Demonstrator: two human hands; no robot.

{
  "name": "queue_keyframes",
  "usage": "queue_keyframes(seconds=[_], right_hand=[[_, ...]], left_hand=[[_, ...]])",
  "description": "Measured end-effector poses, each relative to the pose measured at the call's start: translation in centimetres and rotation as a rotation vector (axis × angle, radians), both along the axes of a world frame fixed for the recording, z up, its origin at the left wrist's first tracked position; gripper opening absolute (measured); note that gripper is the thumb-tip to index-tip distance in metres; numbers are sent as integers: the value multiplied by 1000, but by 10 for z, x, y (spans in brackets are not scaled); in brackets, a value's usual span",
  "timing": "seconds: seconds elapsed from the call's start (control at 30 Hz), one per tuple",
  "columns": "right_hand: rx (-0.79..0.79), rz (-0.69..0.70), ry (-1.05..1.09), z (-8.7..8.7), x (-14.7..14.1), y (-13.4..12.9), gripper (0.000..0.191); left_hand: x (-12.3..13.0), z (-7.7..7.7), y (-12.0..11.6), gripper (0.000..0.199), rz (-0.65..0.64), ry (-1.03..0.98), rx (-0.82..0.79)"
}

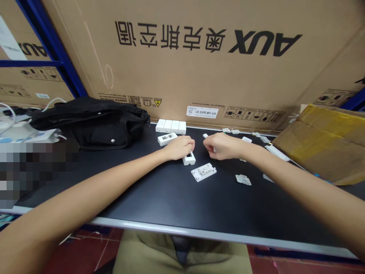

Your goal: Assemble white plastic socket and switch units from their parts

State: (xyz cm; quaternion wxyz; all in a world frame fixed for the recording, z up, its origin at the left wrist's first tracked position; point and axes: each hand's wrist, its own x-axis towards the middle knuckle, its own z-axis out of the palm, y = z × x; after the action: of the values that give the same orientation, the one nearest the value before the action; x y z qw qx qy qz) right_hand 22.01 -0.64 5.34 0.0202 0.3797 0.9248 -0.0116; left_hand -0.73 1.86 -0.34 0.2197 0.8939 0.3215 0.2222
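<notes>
My left hand (180, 147) is closed on a white plastic frame (189, 159) with a rectangular opening, which rests on the black table. To its right, my right hand (217, 145) has its fingers pinched together; a small white piece (205, 136) shows at the fingertips. Just in front of the hands lies a white plate with raised inner parts (203, 172). Behind my left hand is another white housing with openings (167, 139). Several white boxy units (171, 126) stand in a row at the back.
A black bag (99, 123) lies at the left on the black table (159, 201). Small white parts (243, 179) are scattered at the right, beside a taped cardboard box (325, 142). A large carton (171, 83) stands behind the table.
</notes>
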Motion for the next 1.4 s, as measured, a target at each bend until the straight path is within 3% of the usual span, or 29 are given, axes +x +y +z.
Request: queue_keyframes(seconds=[0.23, 0.33, 0.5, 0.7, 0.9, 1.23, 1.4], right_hand=[[76, -291, 37, 26, 55, -1, 14], [72, -389, 39, 24, 79, -1, 15], [37, -435, 44, 14, 101, 2, 13], [21, -444, 125, 2, 112, 2, 10], [162, -489, 562, -18, 118, -11, 16], [206, -509, 622, -15, 103, -18, 17], [323, -577, 550, -13, 102, -23, 18]], left_hand=[[0, 1, -2, 24, 7, -1, -10], [-1, 2, -3, 22, 31, -14, -27], [-2, 0, -3, 19, 60, -66, -56], [-4, 0, -4, 21, 84, -105, -71], [-2, 5, -8, 21, 63, -79, -71], [-3, -3, -2, 25, 38, -32, 0], [-2, -4, -3, 29, 30, 17, 41]])
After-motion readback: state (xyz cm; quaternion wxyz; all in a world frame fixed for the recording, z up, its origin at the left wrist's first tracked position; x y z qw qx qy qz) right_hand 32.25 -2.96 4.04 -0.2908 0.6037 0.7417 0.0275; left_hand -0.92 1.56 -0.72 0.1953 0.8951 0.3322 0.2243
